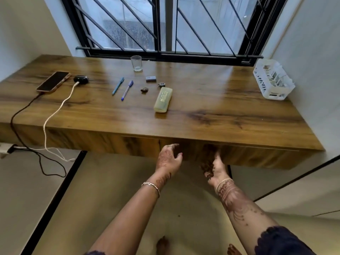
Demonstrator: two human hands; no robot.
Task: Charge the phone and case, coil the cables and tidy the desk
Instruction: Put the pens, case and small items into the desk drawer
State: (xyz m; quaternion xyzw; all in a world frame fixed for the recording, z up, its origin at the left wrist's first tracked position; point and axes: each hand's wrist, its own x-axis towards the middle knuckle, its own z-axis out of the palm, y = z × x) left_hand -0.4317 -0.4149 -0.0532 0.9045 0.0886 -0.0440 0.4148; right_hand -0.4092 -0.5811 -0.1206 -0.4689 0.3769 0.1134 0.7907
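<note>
A phone [53, 81] lies face up at the desk's far left with a black cable [20, 111] plugged into its near end. Beside it sits a black earbud case [81, 79] with a white cable [57, 111] plugged in. Both cables drop over the front edge of the wooden desk [202, 111] to the floor on the left. My left hand [169, 157] hangs loosely curled in front of the desk's front panel, holding nothing. My right hand [214, 166] reaches under the desk's lower front edge; its fingertips are hidden.
Two pens [122, 88], a yellow-green glasses case [163, 99], a small grey box [151, 78], a dark pebble-like item [144, 89], a small metal item [161, 84] and a glass [136, 63] stand mid-desk. A white basket [272, 80] sits at the right end. A power strip [5, 149] lies far left.
</note>
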